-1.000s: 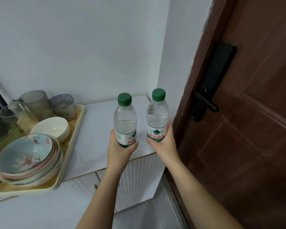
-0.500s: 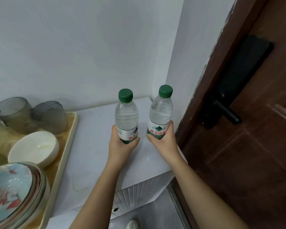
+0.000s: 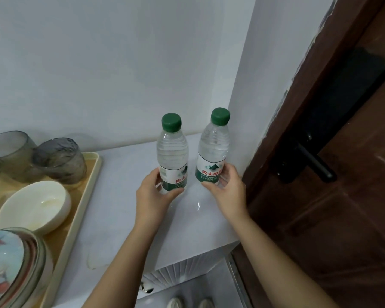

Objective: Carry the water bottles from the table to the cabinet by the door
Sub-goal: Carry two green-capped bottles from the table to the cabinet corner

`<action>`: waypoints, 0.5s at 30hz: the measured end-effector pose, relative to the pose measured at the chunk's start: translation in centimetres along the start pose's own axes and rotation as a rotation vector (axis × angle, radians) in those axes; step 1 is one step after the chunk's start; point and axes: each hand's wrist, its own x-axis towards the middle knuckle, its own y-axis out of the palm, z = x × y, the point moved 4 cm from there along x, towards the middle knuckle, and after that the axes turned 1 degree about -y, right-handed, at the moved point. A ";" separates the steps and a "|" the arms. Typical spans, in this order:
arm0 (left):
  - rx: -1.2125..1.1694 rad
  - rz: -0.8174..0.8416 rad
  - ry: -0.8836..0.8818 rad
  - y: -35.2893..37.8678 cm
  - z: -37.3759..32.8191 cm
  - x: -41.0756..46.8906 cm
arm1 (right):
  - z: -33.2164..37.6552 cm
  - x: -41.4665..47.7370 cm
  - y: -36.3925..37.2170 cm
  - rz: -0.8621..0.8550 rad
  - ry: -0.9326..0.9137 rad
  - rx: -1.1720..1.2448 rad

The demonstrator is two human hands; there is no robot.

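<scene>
Two clear water bottles with green caps stand upright near the back right corner of the white cabinet top (image 3: pixel 125 196). My left hand (image 3: pixel 152 194) curls round the lower part of the left bottle (image 3: pixel 172 152). My right hand (image 3: pixel 228 192) holds the right bottle (image 3: pixel 213 152) at its label, fingers and thumb round it. Both bottle bases seem to rest on the cabinet top, though my hands hide them. The bottles stand a small gap apart.
A beige tray (image 3: pixel 85 205) on the left holds two smoky glasses (image 3: pixel 58 161), a white bowl (image 3: pixel 35 207) and a stack of patterned plates (image 3: pixel 11 267). The brown door (image 3: pixel 342 196) with its black handle (image 3: pixel 316 163) is right of the cabinet. White walls close the corner.
Both hands carried the bottles forward and down onto the cabinet top near the corner. The camera came closer to the cabinet.
</scene>
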 end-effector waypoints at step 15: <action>-0.033 -0.112 -0.005 4.1 -1.1 6.9 | 0.4 6.9 2.9 -0.055 -0.049 -0.033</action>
